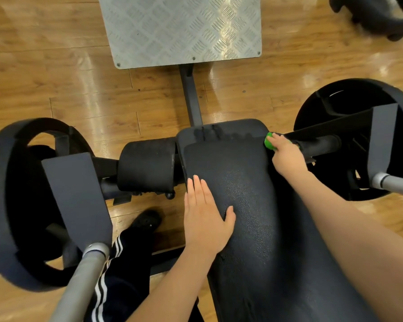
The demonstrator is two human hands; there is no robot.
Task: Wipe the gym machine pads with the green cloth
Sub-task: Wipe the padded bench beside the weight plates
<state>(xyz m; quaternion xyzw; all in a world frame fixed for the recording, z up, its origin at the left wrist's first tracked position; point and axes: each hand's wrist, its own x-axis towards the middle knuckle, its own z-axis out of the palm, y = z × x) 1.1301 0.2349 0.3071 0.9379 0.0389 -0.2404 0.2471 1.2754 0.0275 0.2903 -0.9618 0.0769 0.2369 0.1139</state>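
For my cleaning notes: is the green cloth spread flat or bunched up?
Bunched up: the green cloth shows only as a small wad under the right hand.

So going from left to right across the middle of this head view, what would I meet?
Left weight plate → round roller pad → left hand flat on the long bench pad → right hand holding the green cloth → right weight plate.
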